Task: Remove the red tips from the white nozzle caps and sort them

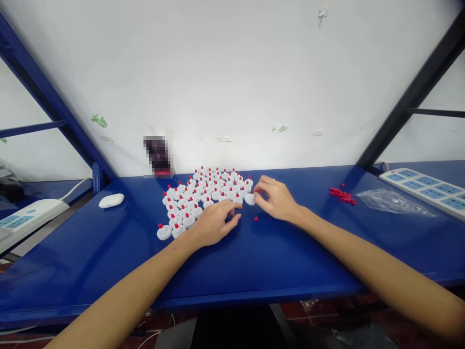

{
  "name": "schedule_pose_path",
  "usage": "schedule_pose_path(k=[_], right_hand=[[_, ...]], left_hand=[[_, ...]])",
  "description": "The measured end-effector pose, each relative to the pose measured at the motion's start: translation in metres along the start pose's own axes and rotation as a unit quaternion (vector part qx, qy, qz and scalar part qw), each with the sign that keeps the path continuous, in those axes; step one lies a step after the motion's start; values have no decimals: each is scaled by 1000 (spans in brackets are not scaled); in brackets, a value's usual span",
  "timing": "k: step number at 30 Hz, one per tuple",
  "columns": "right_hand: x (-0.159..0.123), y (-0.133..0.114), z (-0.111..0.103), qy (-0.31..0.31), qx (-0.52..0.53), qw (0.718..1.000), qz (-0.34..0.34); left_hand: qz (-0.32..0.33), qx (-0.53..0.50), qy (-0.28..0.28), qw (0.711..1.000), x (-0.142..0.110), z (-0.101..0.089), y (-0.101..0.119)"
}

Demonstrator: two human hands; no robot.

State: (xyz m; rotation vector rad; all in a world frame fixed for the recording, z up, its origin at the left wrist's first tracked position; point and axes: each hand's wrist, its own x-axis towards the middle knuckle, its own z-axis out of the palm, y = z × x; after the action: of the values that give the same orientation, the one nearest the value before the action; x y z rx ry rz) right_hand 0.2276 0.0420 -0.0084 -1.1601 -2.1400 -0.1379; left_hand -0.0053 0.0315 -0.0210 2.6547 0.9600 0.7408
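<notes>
My left hand (218,220) hovers at the front right of a cluster of white round lids with red tips (196,194); its thumb and fingers are apart with nothing between them. To the right, my right hand (276,198) pinches a small red cap, mostly hidden by the fingertips, at the right side of a white round lid (250,199). Whether the cap is seated on that lid I cannot tell. On the table between my hands lies a loose red cap (255,219).
A pile of red caps (342,196) lies to the right, beside a clear plastic bag (392,201). Power strips stand at the right (428,189) and left (32,218). A white oval case (111,200) rests on the blue table (254,266), before the wall.
</notes>
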Motion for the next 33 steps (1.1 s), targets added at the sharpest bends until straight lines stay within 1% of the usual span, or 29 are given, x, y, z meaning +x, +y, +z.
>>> schedule_pose_path(k=[3, 5, 7, 9, 11, 13, 15, 21, 26, 33], right_hand=[[-3, -15, 2, 12, 88, 994, -69], [-5, -23, 5, 12, 107, 989, -97], [-6, -26, 6, 3, 109, 988, -109], [-6, -25, 6, -20, 110, 988, -104], [-6, -23, 5, -57, 106, 989, -91], [-5, -20, 4, -95, 91, 988, -86], [-4, -18, 3, -119, 70, 986, -92], [-3, -18, 4, -135, 58, 982, -116], [-3, -17, 4, -147, 57, 981, -113], [-3, -17, 4, -142, 65, 983, -101]], left_hand=[[-39, -10, 31, 999, 1, 1, 1], [-64, -21, 27, 997, 1, 1, 3], [-73, -33, 7, 997, 1, 1, 5], [-67, -37, -15, 997, 1, 0, 6], [-62, -32, -29, 997, 1, -1, 7], [-66, -22, -33, 997, 1, -1, 7], [-70, -13, -34, 997, 1, -1, 7], [-72, -4, -29, 997, 1, -1, 7], [-65, -11, -33, 997, 0, -1, 6], [-68, -13, -36, 997, -1, 0, 4]])
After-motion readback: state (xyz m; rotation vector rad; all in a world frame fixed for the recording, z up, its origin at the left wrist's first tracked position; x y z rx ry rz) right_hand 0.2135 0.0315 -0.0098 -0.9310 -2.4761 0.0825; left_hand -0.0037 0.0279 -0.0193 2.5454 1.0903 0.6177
